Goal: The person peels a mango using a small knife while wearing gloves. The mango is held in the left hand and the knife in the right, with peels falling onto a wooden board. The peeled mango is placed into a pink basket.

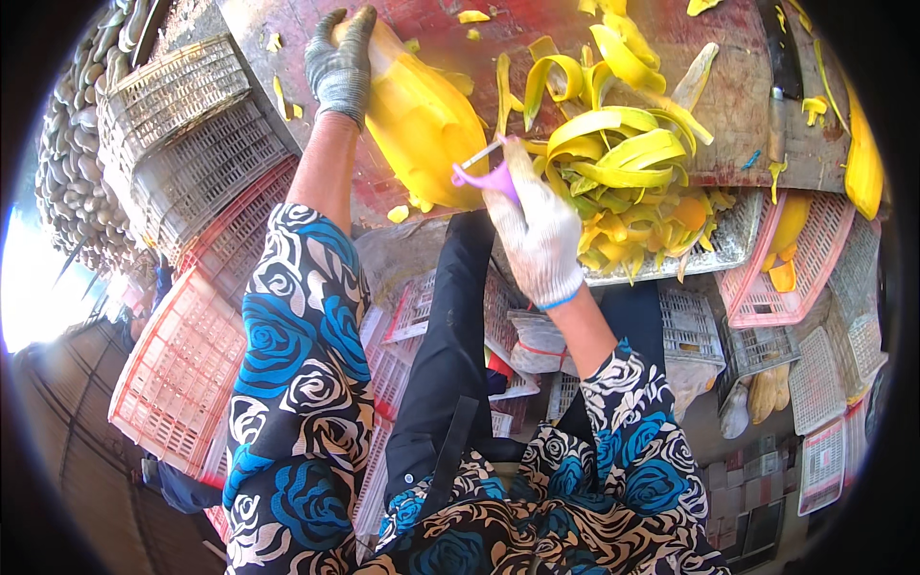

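My left hand (343,65), in a grey work glove, grips the far end of a large peeled yellow-orange squash (428,133) lying on the worn red tabletop (402,195). In my right hand (535,223), gloved in white knit, is a purple peeler (489,180); its metal blade is at the squash's near right side. Beside that hand, long yellow-green peel strips (625,147) are heaped on the table and hang over its near edge, above more peelings (640,226) in a crate.
A knife (780,93) lies on the right of the table, near another yellow squash (862,165). A pink crate (783,287) holds squash pieces below. Stacked plastic crates (180,129) stand at left, beside a large pile of squashes (72,165).
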`<state>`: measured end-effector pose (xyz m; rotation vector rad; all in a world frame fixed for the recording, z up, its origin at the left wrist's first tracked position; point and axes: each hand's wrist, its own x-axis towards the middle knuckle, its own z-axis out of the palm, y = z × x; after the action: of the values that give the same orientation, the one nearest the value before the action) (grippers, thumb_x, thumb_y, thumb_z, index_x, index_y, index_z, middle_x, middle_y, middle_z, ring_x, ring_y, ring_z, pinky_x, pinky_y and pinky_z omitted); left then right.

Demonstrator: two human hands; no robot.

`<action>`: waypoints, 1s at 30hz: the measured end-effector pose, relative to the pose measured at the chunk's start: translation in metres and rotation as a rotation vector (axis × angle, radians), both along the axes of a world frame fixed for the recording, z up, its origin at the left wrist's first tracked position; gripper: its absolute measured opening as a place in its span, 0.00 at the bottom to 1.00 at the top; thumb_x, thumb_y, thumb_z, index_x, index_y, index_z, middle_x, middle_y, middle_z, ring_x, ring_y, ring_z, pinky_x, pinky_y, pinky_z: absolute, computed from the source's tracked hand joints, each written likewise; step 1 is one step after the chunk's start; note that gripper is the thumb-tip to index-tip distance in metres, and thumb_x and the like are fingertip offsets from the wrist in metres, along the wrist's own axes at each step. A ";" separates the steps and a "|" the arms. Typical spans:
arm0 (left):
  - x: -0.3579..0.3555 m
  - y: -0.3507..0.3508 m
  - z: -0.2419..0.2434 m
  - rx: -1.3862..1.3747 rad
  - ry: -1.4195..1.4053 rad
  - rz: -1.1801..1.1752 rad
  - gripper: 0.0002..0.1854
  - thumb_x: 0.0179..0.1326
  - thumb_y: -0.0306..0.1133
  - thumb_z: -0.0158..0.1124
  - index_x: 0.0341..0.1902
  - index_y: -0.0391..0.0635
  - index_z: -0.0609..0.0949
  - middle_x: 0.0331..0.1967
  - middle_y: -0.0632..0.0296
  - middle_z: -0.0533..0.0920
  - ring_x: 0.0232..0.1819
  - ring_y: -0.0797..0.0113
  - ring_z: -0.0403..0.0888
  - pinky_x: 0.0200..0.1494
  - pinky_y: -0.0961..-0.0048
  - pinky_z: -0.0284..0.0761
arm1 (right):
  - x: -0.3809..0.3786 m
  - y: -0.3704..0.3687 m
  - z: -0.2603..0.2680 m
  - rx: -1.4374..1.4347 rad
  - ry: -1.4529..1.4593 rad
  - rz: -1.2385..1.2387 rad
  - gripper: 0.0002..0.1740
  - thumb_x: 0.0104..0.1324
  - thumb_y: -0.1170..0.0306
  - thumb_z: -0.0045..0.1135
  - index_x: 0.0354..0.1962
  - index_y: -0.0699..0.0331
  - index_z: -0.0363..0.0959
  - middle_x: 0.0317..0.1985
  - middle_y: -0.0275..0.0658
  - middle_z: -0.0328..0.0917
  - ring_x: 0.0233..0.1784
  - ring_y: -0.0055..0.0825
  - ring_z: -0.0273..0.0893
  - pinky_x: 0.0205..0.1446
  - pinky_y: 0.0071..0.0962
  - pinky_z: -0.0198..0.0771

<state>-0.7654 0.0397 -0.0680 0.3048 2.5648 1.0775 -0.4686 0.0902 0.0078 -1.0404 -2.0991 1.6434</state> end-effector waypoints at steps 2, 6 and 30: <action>0.007 0.006 0.010 -0.014 -0.103 -0.044 0.28 0.67 0.51 0.70 0.64 0.47 0.82 0.56 0.55 0.84 0.58 0.64 0.79 0.64 0.68 0.73 | -0.028 0.018 0.002 0.108 -0.075 0.087 0.31 0.68 0.68 0.66 0.67 0.68 0.71 0.45 0.54 0.85 0.44 0.46 0.87 0.48 0.35 0.80; -0.001 -0.003 0.018 -0.012 -0.318 -0.116 0.33 0.68 0.55 0.64 0.71 0.50 0.76 0.67 0.45 0.75 0.69 0.52 0.74 0.71 0.62 0.69 | -0.077 0.028 0.004 0.214 -0.188 0.258 0.29 0.70 0.60 0.62 0.65 0.65 0.73 0.36 0.50 0.85 0.37 0.45 0.86 0.39 0.40 0.79; 0.020 0.020 -0.019 -0.098 0.017 -0.125 0.31 0.61 0.48 0.75 0.65 0.48 0.81 0.60 0.45 0.80 0.60 0.52 0.81 0.65 0.62 0.76 | 0.060 -0.029 -0.009 0.288 -0.365 0.225 0.38 0.65 0.66 0.69 0.70 0.64 0.68 0.30 0.40 0.81 0.27 0.39 0.80 0.34 0.35 0.76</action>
<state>-0.7452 0.0595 -0.0871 0.4446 2.5653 0.9058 -0.4087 0.0614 -0.0009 -1.1051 -2.6798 1.2531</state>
